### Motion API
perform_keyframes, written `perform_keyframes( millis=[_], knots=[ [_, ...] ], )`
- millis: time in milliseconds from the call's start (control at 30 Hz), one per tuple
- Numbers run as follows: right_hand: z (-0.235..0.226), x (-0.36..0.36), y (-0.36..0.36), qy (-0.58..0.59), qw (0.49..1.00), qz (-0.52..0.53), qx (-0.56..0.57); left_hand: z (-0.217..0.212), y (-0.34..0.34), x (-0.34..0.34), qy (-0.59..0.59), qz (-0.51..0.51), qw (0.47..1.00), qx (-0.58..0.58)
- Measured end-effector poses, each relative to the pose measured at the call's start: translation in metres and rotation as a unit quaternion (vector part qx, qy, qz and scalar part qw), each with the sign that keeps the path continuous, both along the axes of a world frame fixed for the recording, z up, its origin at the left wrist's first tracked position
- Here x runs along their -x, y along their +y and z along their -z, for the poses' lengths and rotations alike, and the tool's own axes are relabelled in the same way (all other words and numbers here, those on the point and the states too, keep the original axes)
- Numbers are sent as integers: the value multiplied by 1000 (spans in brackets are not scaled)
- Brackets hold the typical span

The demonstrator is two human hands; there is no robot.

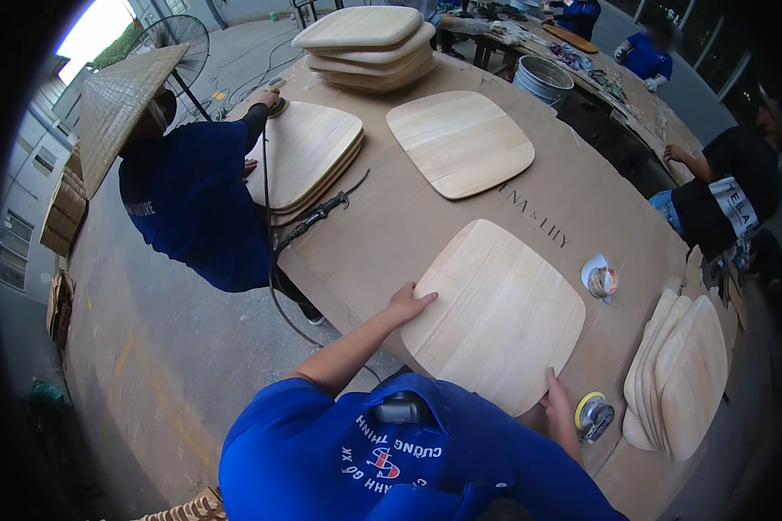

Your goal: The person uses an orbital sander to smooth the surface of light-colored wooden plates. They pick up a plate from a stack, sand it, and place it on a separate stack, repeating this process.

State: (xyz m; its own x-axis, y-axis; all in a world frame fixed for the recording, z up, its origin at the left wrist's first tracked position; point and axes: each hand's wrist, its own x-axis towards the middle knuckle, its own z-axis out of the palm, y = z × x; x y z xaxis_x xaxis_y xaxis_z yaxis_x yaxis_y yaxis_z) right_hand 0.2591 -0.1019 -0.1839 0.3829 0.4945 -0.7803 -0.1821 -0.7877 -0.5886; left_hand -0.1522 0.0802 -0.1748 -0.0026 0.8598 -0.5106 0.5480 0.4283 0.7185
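From the head view I see my left hand (407, 304) flat, fingers spread, on the left edge of the wooden panel (495, 314) lying on the tabletop (382, 234). My right hand (558, 401) grips its near edge, just beside the sander (593, 415). A grey bucket (543, 80) stands far off; I cannot tell its contents.

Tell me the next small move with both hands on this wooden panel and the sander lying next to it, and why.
Probably let the right hand slide off the wooden seat panel to the round sander just beside it. The left hand already rests flat on the panel's far-left edge and can steady it, the panel lies flat on the cardboard-covered table, and the sander sits idle, untouched.
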Motion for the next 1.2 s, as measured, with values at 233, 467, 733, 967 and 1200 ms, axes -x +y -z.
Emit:
perform_keyframes(
  millis=[233, 467, 733, 967, 1200],
  knots=[
    [21, 10, 30, 280, 947, 131, -92, -34, 39, 5, -364, -68, 919, 135],
    [11, 46, 60, 216, 956, 141, -136, -53, 52, 17, -445, -96, 886, 92],
    [25, 76, 217, 298, 918, 109, -238, -35, 134, 42, -640, -255, 723, 59],
    [36, 130, 341, 252, 916, 121, -288, -13, 224, 28, -524, -317, 789, -37],
    [20, 168, 429, 140, 952, 136, -236, 2, 295, 34, -363, -217, 906, -32]
  ],
)
